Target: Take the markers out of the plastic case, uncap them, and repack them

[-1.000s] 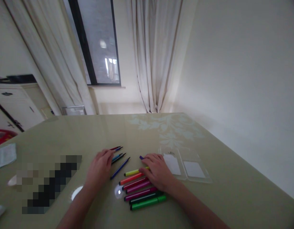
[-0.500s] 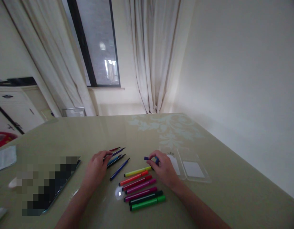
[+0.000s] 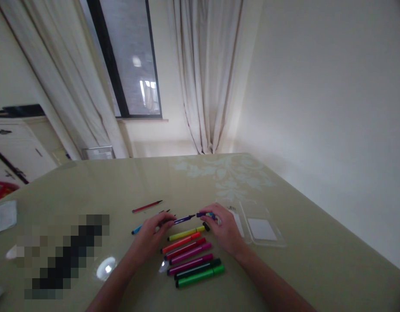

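My left hand pinches an uncapped purple marker, its dark tip pointing right. Close to that tip, my right hand holds a purple cap between thumb and finger; a small gap separates the two. More blue bits show within the right hand's fingers, partly hidden. An uncapped red marker lies beyond my left hand, and a light blue marker is mostly covered by it. Below the hands is a row of several capped markers, from a yellow marker to a green marker.
A clear plastic case with white inserts lies open behind my right hand. A dark, pixelated object is at the left, with white paper beyond it. A wall borders the table's right side.
My left hand has moved right with the purple marker, bringing its tip near the cap. The right hand has stayed almost in place. The red marker now shows in full.
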Tool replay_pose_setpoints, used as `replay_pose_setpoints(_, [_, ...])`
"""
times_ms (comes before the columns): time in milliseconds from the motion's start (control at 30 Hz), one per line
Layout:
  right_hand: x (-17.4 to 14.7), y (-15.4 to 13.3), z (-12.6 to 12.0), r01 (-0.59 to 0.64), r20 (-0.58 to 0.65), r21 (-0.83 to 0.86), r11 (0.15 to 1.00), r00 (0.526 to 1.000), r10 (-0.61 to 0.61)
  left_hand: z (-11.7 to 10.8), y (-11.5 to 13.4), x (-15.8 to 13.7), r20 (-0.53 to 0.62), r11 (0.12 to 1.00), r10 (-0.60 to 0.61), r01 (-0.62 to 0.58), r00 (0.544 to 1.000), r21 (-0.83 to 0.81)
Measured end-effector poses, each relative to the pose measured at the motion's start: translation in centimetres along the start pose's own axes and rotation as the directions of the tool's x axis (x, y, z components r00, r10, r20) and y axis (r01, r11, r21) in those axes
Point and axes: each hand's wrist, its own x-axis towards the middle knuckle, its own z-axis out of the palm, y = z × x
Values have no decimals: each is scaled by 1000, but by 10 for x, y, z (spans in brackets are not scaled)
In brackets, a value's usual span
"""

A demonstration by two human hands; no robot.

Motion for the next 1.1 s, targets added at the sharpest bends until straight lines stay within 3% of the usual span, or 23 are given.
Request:
replay_pose_setpoints(200, [-1, -3, 1, -2, 67, 27, 1000, 998, 1, 6, 12, -2, 52, 1000, 20, -21, 998, 15])
replay_pose_setpoints(600, [-4, 5, -6, -50, 135, 27, 998, 990, 46, 16, 25, -7, 34, 999, -33, 33, 999, 17])
replay_pose_setpoints(767, [-2, 3, -8, -46, 167, 37, 998, 985, 39, 10, 26, -7, 102, 998, -19, 13, 995, 54])
replay_pose_setpoints(900, [-1, 6, -10, 7, 172, -139, 990, 985, 17, 8, 23, -10, 149, 988, 30, -52, 988, 146])
replay_pose_setpoints(1000, [-2, 11, -13, 84, 273, -347, 934, 962, 15, 8, 22, -12, 198, 973, 85, -124, 977, 197])
replay_pose_setpoints(1100, [-3, 15, -14, 143, 378, -469, 872, 925, 52, 5, 20, -10, 203, 967, 71, -118, 977, 227])
